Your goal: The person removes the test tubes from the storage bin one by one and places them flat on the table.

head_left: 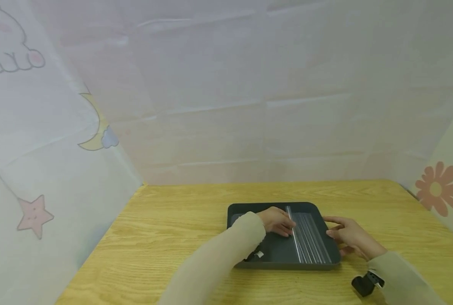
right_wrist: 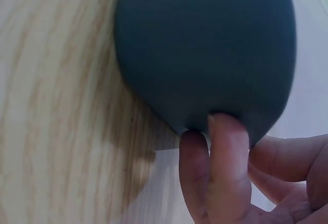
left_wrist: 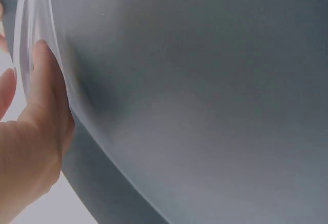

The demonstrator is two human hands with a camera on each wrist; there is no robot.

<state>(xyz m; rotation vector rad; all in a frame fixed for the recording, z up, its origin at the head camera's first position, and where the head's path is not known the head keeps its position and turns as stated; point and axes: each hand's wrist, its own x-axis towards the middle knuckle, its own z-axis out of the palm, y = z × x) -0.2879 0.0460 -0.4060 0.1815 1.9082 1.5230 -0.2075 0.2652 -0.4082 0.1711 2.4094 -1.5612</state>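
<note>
A dark grey rectangular tray (head_left: 276, 265) lies on the table. Several clear plastic strips (head_left: 312, 241) lie side by side in its right part. My left hand (head_left: 276, 221) reaches into the tray and holds one clear strip (head_left: 296, 242) with its fingertips, just left of the others. In the left wrist view, the fingers of that hand (left_wrist: 43, 116) lie along the clear plastic. My right hand (head_left: 350, 237) holds the tray's right side. In the right wrist view, two fingertips (right_wrist: 229, 147) press the outer wall, while another finger's tip is hidden behind the edge.
The tray stands on a wood-grain table (head_left: 154, 237). A pale hanging sheet (head_left: 211, 106) forms the backdrop behind and at the sides. A black wrist camera (head_left: 363, 284) sticks out by the right sleeve. The left forearm covers part of the tray's left side.
</note>
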